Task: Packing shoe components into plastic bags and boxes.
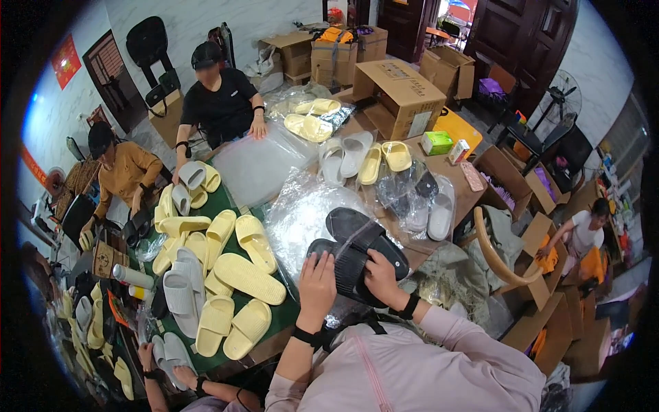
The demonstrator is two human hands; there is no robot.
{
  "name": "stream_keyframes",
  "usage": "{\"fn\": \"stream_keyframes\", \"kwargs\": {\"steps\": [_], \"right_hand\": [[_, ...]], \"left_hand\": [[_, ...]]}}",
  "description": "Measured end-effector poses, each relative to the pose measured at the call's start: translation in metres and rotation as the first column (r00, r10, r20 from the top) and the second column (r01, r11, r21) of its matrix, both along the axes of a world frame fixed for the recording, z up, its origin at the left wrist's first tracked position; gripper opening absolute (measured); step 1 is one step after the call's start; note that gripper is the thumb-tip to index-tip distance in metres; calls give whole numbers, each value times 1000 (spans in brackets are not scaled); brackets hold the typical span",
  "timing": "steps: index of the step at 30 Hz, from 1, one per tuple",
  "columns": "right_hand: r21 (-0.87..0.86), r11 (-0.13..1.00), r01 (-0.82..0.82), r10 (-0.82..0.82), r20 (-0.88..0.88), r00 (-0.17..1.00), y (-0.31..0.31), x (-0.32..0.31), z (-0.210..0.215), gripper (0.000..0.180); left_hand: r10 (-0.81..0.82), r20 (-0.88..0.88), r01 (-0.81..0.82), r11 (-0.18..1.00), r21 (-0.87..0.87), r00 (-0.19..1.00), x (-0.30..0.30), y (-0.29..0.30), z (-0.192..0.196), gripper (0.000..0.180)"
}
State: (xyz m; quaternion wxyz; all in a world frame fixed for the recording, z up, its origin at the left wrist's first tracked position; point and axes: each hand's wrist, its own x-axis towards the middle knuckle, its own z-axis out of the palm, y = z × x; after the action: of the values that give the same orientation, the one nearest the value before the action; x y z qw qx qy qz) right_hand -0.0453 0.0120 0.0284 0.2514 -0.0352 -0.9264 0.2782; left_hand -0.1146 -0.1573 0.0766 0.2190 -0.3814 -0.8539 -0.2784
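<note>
In front of me is a pair of black slide slippers (364,237), their soles and straps partly overlapping. My left hand (318,283) holds the near left slipper, fingers over its edge. My right hand (384,276) grips the pair from the right, its thumb side by the strap; some of its fingers are hidden. Beneath the slippers lies clear plastic film (292,206), crumpled and shiny. To the left, several pale yellow slippers (248,278) and a grey pair (182,292) cover the green table surface (214,362).
A stack of flat clear bags (261,168) lies beyond, near a person in black (223,103). Bagged slippers (405,196) sit to the right, by an open carton (401,96). A curved wooden chair arm (491,254) stands at right. Other hands (185,376) hold grey slippers at lower left.
</note>
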Motion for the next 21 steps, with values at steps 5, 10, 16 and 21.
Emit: {"fn": "stream_keyframes", "kwargs": {"steps": [5,10,16,21], "right_hand": [[190,979,-71,71,8,997,-9,-6,6,23],[110,993,-39,43,-36,998,-16,-12,9,25],[11,1000,8,-6,-98,995,-17,-20,7,29],[100,995,18,-7,-117,993,-17,-27,-2,31]], "left_hand": [[-61,58,62,998,-18,996,5,8,-5,31],[-93,42,95,995,-44,995,11,12,-2,29],[-83,98,83,997,-1,992,18,9,-4,29],[-122,132,118,992,38,984,23,10,0,27]]}}
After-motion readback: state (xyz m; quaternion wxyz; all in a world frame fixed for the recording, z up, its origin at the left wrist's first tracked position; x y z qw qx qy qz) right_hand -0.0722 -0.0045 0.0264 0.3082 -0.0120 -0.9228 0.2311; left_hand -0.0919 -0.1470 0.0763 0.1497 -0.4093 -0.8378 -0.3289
